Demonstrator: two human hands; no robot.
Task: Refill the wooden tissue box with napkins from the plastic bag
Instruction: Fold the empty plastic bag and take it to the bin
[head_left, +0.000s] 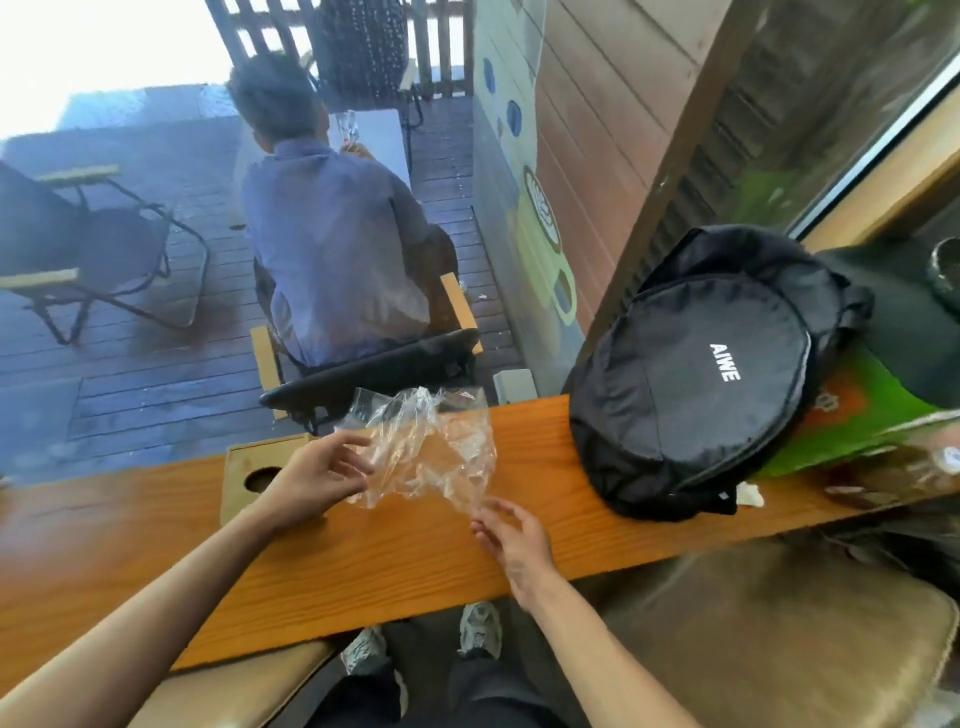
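My left hand (317, 480) hovers at the bag's (431, 452) nine o'clock edge, fingers loosely curled and spread; whether they pinch the film I cannot tell. My right hand (511, 540) sits at the bag's five o'clock, fingers relaxed and apart, its tips just at the bag's lower corner. The bag is clear, crumpled plastic, resting on the desk (363, 561) near its far edge, and I see no napkins in it. The box (249, 467) stands at nine o'clock of the bag, partly behind my left hand, its round hole facing up. A black backpack (696, 384) lies on the desk at three o'clock. Beyond the glass at twelve o'clock a person (332, 244) sits in a chair.
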